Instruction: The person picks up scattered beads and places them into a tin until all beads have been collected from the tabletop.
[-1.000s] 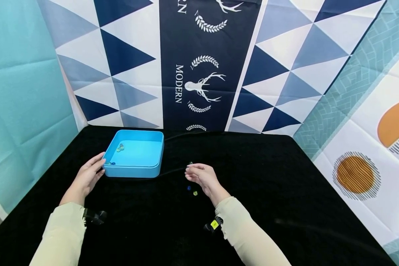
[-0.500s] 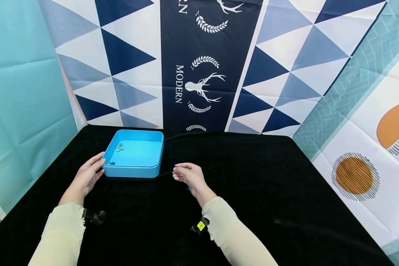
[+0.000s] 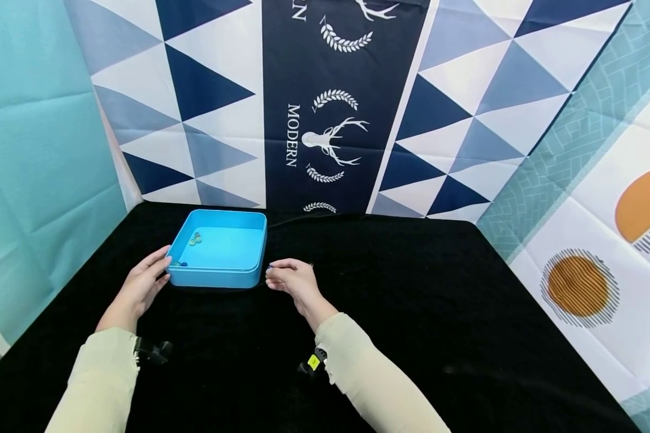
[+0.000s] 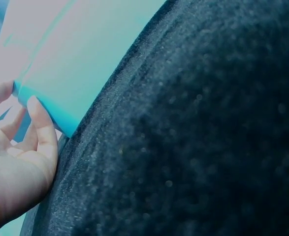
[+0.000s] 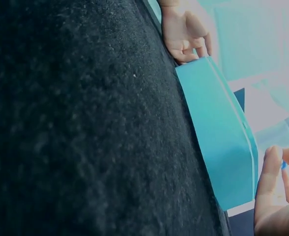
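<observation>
head view: the right grip (image 3: 297,285), pinching a small blue bead (image 5: 284,164), has moved left to just beside the blue box (image 3: 216,278) on the worktop (image 3: 411,288); the left grip (image 3: 141,285) still holds the box's left side

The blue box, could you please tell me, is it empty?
It is not empty: the head view shows small greenish pieces and a dark blue one inside the blue box.
</observation>
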The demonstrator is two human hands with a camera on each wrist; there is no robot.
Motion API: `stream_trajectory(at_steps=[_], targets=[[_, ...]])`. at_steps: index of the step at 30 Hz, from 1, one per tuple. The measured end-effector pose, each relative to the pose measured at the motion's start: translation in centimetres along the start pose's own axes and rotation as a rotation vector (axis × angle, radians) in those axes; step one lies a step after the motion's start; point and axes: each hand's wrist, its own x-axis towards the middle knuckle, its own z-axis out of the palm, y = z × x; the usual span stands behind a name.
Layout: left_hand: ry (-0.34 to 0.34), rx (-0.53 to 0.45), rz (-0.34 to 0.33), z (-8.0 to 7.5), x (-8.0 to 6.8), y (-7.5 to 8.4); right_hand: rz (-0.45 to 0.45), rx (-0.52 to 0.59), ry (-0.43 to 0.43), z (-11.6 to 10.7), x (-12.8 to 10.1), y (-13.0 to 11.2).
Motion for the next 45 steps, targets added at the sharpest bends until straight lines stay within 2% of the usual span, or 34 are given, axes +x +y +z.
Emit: stream_trajectory(at_steps=[8, 16, 22, 34, 45], targets=[[0.004, -0.001, 0.004, 0.0, 0.1, -0.1, 0.017, -0.039, 0.021, 1.2, 1.0, 0.0], [-0.002, -0.002, 0.01, 0.0, 0.2, 0.0, -0.023, -0.015, -0.01, 2.7, 1.7, -0.2], [0.002, -0.013, 0.014, 0.0, 0.2, 0.0, -0.016, -0.009, -0.002, 3.5, 2.2, -0.2], [0.0, -0.012, 0.005, 0.0, 0.2, 0.2, 0.001, -0.045, -0.014, 4.0, 2.7, -0.6], [0.011, 0.0, 0.001, 0.1, 0.3, 0.1, 0.005, -0.021, -0.02, 3.6, 2.3, -0.8]])
